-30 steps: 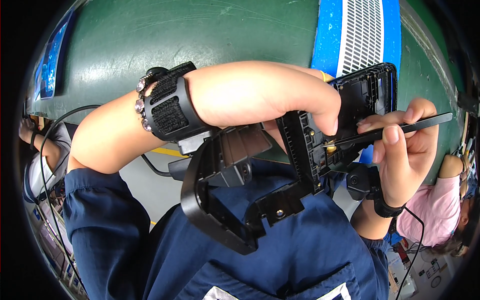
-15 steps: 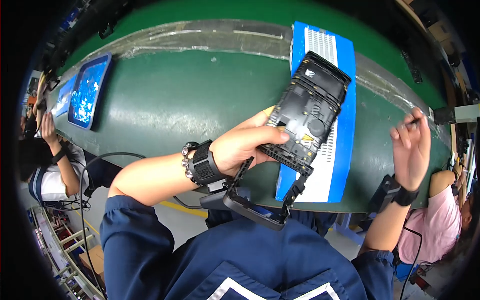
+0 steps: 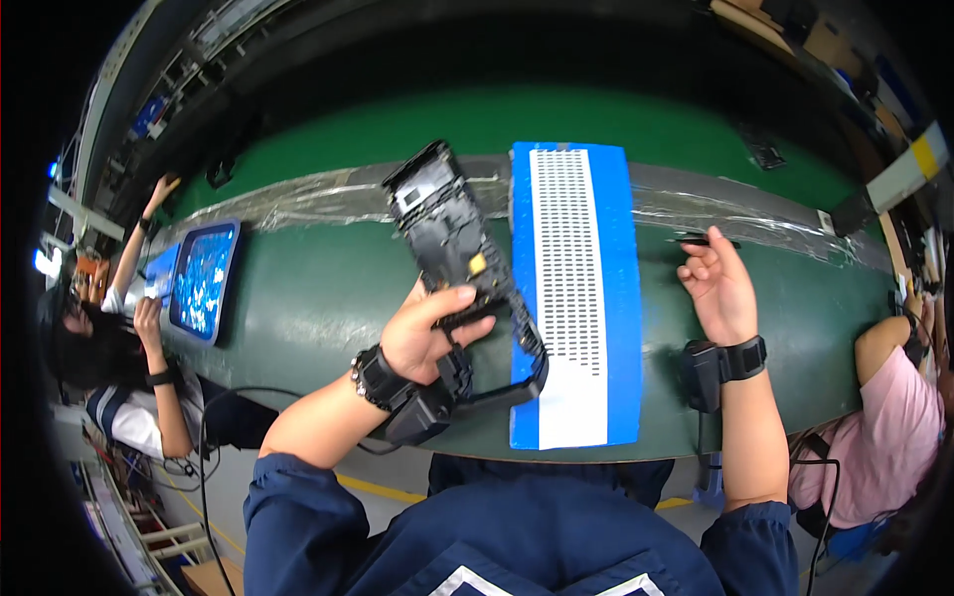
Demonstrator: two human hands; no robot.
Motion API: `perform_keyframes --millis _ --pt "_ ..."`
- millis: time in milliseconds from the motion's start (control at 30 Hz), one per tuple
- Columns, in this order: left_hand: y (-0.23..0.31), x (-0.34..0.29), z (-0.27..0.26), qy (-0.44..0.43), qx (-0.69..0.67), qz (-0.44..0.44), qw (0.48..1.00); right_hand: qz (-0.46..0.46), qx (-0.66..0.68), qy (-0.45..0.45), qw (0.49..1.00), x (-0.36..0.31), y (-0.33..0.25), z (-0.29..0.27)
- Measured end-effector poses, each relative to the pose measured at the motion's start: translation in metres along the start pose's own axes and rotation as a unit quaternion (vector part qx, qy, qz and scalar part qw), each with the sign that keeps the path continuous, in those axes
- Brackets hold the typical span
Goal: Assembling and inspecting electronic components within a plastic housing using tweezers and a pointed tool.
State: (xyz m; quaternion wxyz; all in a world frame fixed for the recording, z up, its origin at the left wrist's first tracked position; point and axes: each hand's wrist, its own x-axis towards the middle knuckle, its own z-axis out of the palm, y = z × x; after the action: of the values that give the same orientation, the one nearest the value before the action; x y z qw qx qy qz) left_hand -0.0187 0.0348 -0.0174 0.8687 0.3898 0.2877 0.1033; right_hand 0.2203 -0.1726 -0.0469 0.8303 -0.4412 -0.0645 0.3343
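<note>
In my left hand [image 3: 422, 338] is a black plastic device housing [image 3: 447, 233], gripped at its lower end with thumb and fingers. The housing is tilted, showing moulded ribs, a small yellow patch and a pale window near its top. A black U-shaped frame [image 3: 532, 358] extends from its lower end. To the right, my right hand [image 3: 723, 298] is raised over the table with fingers curled. A thin dark piece [image 3: 691, 238] shows at its fingertips; its exact kind cannot be made out. Between the hands lies a blue board [image 3: 624, 298] bearing a white sheet [image 3: 571, 407] with rows of small black labels.
A blue tray [image 3: 235, 248] of small shiny pieces stands at the left on the green table [image 3: 328, 258]. Clear film [image 3: 308, 204] runs along the table's far part. Co-workers sit at the left and right, and cables hang near my arms.
My left hand has carried the housing leftward off the board, turning it to lean the other way. My right hand has shifted left, nearer the board. The head view has also moved.
</note>
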Motion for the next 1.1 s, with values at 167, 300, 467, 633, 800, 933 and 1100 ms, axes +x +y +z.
perform_keyframes --millis 167,300,467,633,800,933,1100 --pt "-0.007 0.001 0.01 -0.045 0.087 -0.029 0.995 -0.003 -0.013 0.02 1.0 -0.002 -0.001 0.007" --pt "0.029 0.012 0.024 -0.002 0.124 -0.021 0.992 -0.005 -0.027 0.017 0.999 -0.003 -0.002 0.007" --pt "0.121 0.069 0.012 -0.09 0.279 0.02 0.956 0.008 -0.039 0.002 0.999 -0.007 -0.004 0.007" --pt "0.206 0.136 -0.027 0.027 0.504 0.021 0.863 0.011 -0.059 -0.013 0.998 -0.011 -0.002 0.013" --pt "0.253 0.194 -0.052 0.19 0.651 0.102 0.728 0.022 -0.049 -0.021 0.998 -0.01 -0.007 0.014" --pt "0.25 0.229 -0.041 0.229 0.665 0.092 0.705 0.027 -0.046 -0.046 0.998 -0.004 -0.005 0.006" --pt "0.204 0.195 0.027 0.221 0.7 0.143 0.664 0.039 -0.04 -0.049 0.997 -0.003 -0.007 0.004"
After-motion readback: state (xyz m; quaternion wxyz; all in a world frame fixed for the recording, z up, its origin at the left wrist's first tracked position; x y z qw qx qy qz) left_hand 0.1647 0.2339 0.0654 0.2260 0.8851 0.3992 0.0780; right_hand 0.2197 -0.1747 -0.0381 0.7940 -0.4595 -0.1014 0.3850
